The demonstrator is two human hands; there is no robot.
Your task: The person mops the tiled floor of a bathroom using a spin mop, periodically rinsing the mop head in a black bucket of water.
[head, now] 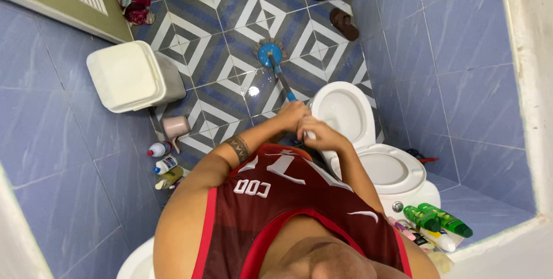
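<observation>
While I am looking down from the head camera, I am seeing my left hand [291,113] and my right hand [318,132] both closed around the handle of a blue scrub brush [271,54]. My left hand is sitting higher on the stick, nearer the brush head, and my right hand is gripping just behind it, close to my red shirt [288,198]. Both fists are wrapped tight, with no fingers sticking out that I can see. The round brush head is pressing on the patterned floor tiles [219,43], out in front of the white toilet [345,112], whose seat and lid are standing open. I am judging that the floor scrubbing is partway along: the tiles near the brush are shining wet, but I cannot tell which parts are already clean. The tiles by the white bin [129,77], next to the left wall, are looking duller, so I am guessing those are still waiting. A pink cup [175,126] and some small bottles [164,164] are standing along that wall below the bin, and green bottles [438,218] are lying on the ledge beside the toilet tank. A brown sandal [344,24] is resting on the floor farther away.
</observation>
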